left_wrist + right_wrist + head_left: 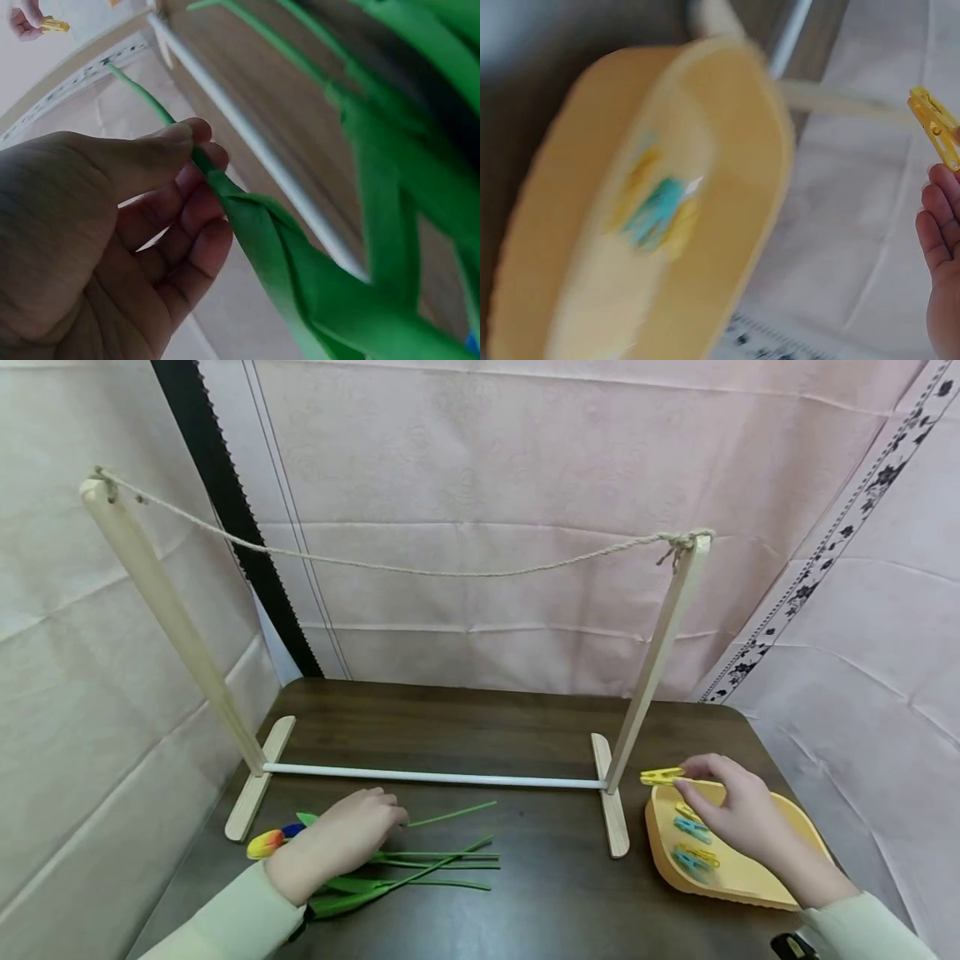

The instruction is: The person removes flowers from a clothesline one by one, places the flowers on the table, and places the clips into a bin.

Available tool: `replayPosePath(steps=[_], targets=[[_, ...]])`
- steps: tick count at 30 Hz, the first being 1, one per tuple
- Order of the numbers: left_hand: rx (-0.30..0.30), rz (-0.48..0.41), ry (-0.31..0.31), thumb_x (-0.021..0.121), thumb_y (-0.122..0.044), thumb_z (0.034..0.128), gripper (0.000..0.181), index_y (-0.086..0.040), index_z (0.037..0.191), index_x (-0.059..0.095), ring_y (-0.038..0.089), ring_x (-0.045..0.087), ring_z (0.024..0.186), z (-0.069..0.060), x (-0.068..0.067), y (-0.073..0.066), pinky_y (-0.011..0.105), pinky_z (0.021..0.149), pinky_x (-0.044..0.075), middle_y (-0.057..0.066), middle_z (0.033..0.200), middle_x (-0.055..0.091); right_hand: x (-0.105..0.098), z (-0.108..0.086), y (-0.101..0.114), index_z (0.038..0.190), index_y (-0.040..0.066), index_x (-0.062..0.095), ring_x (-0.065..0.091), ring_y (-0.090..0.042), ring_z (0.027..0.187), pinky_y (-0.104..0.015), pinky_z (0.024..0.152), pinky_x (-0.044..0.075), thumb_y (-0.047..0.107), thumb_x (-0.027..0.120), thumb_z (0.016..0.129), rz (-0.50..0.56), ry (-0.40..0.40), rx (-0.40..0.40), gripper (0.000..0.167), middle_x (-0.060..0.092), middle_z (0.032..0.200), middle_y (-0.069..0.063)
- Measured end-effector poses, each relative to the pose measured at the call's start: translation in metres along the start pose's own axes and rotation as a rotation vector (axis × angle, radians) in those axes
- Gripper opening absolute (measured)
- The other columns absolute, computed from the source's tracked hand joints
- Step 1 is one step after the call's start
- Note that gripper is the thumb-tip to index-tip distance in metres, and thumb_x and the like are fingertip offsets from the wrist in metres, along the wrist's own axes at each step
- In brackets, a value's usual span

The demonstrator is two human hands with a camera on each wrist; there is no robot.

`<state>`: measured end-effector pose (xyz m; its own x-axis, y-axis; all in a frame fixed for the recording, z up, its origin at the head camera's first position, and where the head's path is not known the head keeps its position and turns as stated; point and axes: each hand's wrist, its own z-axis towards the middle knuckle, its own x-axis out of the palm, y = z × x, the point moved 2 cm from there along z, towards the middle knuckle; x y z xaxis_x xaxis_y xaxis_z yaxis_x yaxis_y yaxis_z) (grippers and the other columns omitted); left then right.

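Note:
Between thumb and fingers, my left hand (142,202) pinches the green stem (142,101) of an artificial tulip. In the head view the left hand (348,831) is over the bunch of tulips, where a yellow-orange bloom (266,844) and a blue one (293,830) show at the left. Other stems (442,860) lie on the table beside it. My right hand (731,806) holds a yellow clothespin (662,776) above the rim of a yellow tray (757,893). Inside the tray are several yellow and blue clothespins (696,857); the right wrist view of them is blurred.
A wooden stand rises from the dark table (450,718), with a left post (172,610), a right post (656,664) and a white rod (435,776) low between them. A rope (405,568) sags between the post tops. Pale cloth (480,460) hangs around the table.

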<state>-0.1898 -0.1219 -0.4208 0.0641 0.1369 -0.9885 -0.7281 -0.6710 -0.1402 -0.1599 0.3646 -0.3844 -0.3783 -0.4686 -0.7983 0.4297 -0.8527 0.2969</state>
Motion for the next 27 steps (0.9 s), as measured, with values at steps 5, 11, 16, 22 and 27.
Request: replayPosePath(steps=[5,11,16,22,27], targets=[[-0.001,0.020,0.042,0.069,-0.004,0.0862,0.013,-0.015,0.079,0.070,0.010,0.043,0.062,0.002,0.014,-0.005,0.029,0.058,0.041,-0.008,0.068,0.053,-0.002,-0.026,-0.030,0.098,0.010,0.065,0.063,-0.021,0.083,-0.027,0.067,0.045,0.020,0.074,0.087,-0.038,0.091,0.168,0.018,0.067,0.088,0.002],[0.023,0.032,0.070,0.068,0.002,0.0856,0.017,-0.015,0.080,0.071,0.009,0.045,0.063,0.003,0.028,-0.009,0.028,0.058,0.041,-0.007,0.072,0.058,0.002,-0.046,-0.052,0.100,0.003,0.065,0.065,-0.030,0.086,-0.048,0.071,0.050,0.025,0.067,0.092,-0.041,0.266,0.316,0.024,0.069,0.090,-0.003],[0.012,0.027,0.077,0.064,0.006,0.0865,0.024,-0.016,0.079,0.069,0.008,0.039,0.062,0.002,0.039,-0.009,0.028,0.057,0.034,-0.009,0.070,0.055,0.007,-0.057,-0.062,0.098,0.001,0.064,0.065,-0.026,0.082,-0.054,0.077,0.049,0.021,0.068,0.092,-0.019,0.332,0.347,0.020,0.068,0.086,-0.002],[0.020,0.041,0.056,0.063,0.007,0.0859,0.026,-0.017,0.079,0.069,0.009,0.044,0.064,0.002,0.044,-0.006,0.029,0.058,0.040,-0.009,0.072,0.055,0.009,-0.065,-0.066,0.096,0.004,0.062,0.064,-0.024,0.082,-0.055,0.077,0.048,0.017,0.069,0.091,-0.019,0.380,0.373,0.015,0.066,0.085,0.001],[0.017,0.023,0.049,0.064,0.004,0.0874,0.023,-0.017,0.081,0.069,0.008,0.046,0.065,0.001,0.041,-0.004,0.030,0.061,0.043,-0.009,0.075,0.056,0.012,-0.063,-0.069,0.098,0.002,0.062,0.064,-0.026,0.083,-0.055,0.077,0.048,0.015,0.068,0.091,-0.012,0.407,0.378,0.016,0.066,0.086,-0.001]])
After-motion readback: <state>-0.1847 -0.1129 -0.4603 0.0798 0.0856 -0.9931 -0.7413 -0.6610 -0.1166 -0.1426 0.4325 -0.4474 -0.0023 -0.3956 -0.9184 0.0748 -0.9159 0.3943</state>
